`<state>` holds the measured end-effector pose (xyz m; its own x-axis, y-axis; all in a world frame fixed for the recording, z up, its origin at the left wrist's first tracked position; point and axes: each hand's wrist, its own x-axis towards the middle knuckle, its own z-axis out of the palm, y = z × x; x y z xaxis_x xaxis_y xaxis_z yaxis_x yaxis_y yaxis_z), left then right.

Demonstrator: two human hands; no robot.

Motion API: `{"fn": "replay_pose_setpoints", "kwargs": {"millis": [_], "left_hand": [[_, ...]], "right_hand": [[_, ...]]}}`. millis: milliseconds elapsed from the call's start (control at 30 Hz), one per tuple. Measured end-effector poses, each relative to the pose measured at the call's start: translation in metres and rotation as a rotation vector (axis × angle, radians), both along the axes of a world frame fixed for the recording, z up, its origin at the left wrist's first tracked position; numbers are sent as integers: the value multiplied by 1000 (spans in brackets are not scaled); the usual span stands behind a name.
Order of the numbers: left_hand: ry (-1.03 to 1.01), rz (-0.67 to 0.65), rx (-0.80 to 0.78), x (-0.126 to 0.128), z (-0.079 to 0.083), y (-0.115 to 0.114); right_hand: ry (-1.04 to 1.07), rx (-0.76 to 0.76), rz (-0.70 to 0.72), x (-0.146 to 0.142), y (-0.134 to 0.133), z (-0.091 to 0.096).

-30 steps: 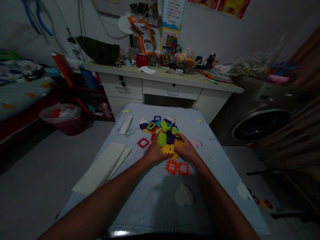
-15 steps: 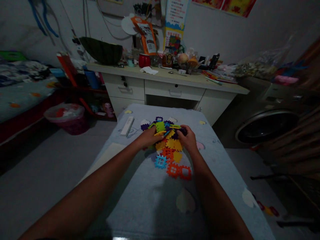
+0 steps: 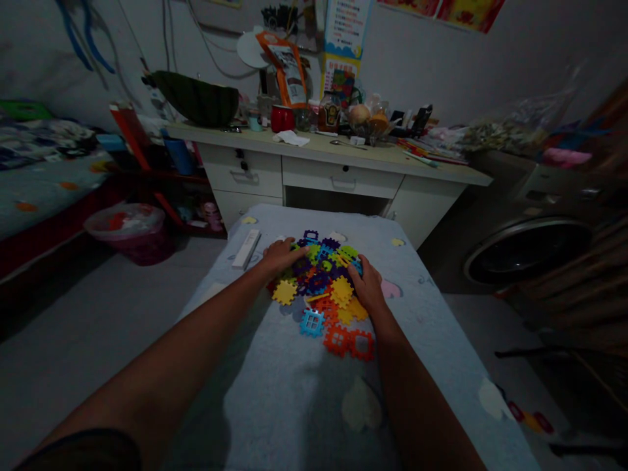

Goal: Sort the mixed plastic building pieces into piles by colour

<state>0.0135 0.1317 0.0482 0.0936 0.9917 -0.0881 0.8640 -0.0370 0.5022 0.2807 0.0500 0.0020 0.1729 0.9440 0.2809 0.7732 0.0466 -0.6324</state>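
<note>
A heap of plastic interlocking tiles (image 3: pixel 318 282) with toothed edges, in purple, green, blue, yellow and orange, lies on the cloth-covered table between my hands. My left hand (image 3: pixel 282 256) rests open at the heap's left side, thumb stretched over the green and purple tiles. Along the right edge sits my right hand (image 3: pixel 367 282), thumb and fingers apart, touching tiles beside a blue one. A yellow tile (image 3: pixel 284 292) lies at the lower left. Nearer me are a blue window tile (image 3: pixel 313 313) and two orange tiles, one being an orange frame tile (image 3: pixel 362 345).
A long white box (image 3: pixel 246 249) lies left of the heap on the pale blue cloth (image 3: pixel 265 392). Behind the table stands a white desk (image 3: pixel 338 154) crowded with jars, a red mug (image 3: pixel 282 119) and a watermelon half (image 3: pixel 196 98). A washing machine (image 3: pixel 530 216) is at right.
The tiles that were between my hands have dropped onto the heap and spread out. My left hand has drawn back leftward and opened; my right hand has lowered slightly.
</note>
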Motion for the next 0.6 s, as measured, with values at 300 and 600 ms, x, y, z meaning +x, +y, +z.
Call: {"fn": "replay_pose_setpoints", "kwargs": {"millis": [300,600], "left_hand": [[-35,-102,3,30,-6,-10],[-179,-292,47,52,18,-43]], "right_hand": [[-60,12,174,-3,-1,-3],[149,64,218,-4,2,0]]}}
